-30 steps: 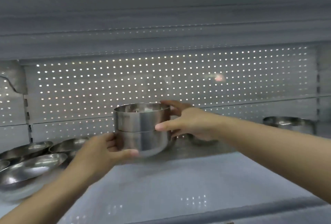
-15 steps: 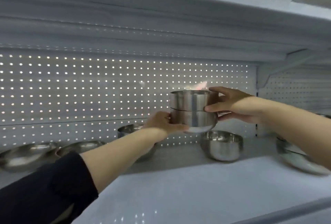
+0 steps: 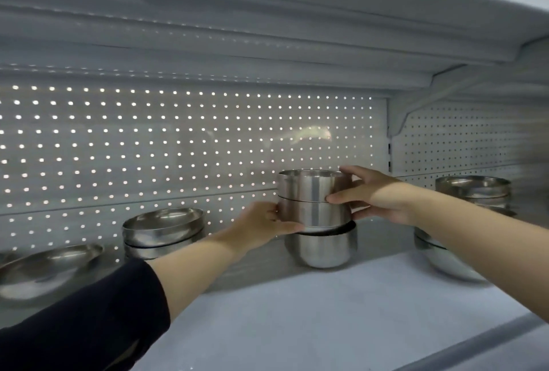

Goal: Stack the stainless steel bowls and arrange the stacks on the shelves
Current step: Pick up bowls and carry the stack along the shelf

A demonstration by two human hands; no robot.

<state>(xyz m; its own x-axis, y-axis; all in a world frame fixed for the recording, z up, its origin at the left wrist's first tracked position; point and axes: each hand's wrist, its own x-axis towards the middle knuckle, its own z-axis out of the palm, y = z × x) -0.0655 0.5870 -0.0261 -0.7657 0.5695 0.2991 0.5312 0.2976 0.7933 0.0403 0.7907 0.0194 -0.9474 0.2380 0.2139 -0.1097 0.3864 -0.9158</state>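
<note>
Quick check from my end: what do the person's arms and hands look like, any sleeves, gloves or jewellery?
Both hands are bare: no gloves, rings or watch show on the left hand or the right hand. The left arm wears a dark sleeve, navy or black, pushed up so the forearm is uncovered. The right forearm shows no sleeve within the frame.

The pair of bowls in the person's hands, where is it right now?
In the head view, the pair of bowls is right of centre, held between the left hand and right hand, its base entering a single bowl on the shelf.
</note>
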